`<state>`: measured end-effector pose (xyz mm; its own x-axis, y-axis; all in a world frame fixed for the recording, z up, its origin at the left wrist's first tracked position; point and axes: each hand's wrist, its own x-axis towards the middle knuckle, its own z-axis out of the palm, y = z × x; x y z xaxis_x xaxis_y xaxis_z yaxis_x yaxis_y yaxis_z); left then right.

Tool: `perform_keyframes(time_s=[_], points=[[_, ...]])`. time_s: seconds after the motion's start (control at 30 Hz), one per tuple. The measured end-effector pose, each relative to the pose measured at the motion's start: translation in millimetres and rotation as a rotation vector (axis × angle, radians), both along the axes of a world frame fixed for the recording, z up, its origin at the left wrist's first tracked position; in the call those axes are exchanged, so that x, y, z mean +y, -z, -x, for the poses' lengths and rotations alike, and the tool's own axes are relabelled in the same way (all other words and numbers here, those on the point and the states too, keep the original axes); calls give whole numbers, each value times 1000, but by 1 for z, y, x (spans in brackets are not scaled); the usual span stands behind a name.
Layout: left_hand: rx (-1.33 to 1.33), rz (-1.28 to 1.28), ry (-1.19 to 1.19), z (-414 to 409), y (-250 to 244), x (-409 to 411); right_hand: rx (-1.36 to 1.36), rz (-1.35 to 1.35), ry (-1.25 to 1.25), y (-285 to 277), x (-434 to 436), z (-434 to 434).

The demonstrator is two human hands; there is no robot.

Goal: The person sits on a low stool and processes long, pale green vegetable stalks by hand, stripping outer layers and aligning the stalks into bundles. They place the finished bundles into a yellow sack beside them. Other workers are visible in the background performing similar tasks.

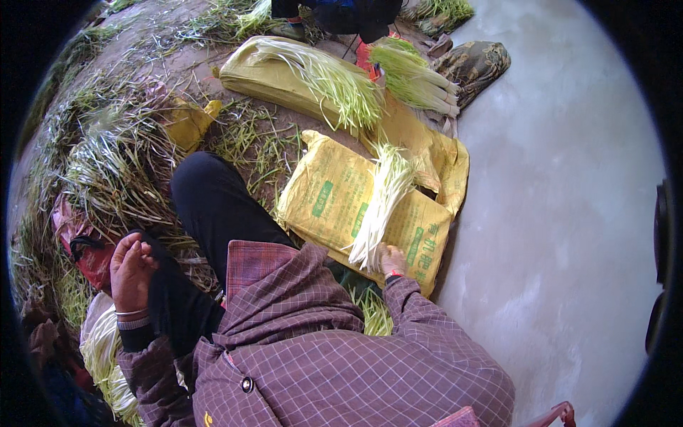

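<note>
A loose bundle of pale stalks with white bases, apparently blanched garlic chives (381,208), lies across a flat yellow woven sack (341,187) that bears green printing. My right hand (393,260) rests on the sack at the bundle's white lower end, its fingers curled beside the stalks. Whether they grip any stalks is hidden. Off to the left, my left hand (130,272) is raised above my leg, fingers curled in against the thumb, with nothing visible in it. More pale stalks (109,357) lie below that hand, partly behind my sleeve.
Across from me is a co-worker (352,16), partly cut off. Before them, stalks (331,80) lie on another yellow pad (267,80), beside tied bundles (419,80). Straw-like leaf waste (117,160) is heaped on my left. Smooth grey floor (544,187) stretches along the right.
</note>
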<state>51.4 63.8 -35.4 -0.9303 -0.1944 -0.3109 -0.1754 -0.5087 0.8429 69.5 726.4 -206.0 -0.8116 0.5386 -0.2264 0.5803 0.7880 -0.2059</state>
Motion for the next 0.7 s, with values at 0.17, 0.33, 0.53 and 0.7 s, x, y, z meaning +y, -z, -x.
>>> perform_keyframes(time_s=[0.17, 0.33, 0.53, 0.7], points=[[15, 67, -42, 0, -24, -10, 685, 42, -157, -13, 5, 72], [185, 132, -139, 4, -43, -9, 698, 1033, -320, -132, -156, 187], [153, 389, 87, 41, -50, 13, 577, 1261, -1061, -254, -415, 215], [155, 769, 308, 71, -24, -11, -3, 1114, -1283, -205, -548, 254]])
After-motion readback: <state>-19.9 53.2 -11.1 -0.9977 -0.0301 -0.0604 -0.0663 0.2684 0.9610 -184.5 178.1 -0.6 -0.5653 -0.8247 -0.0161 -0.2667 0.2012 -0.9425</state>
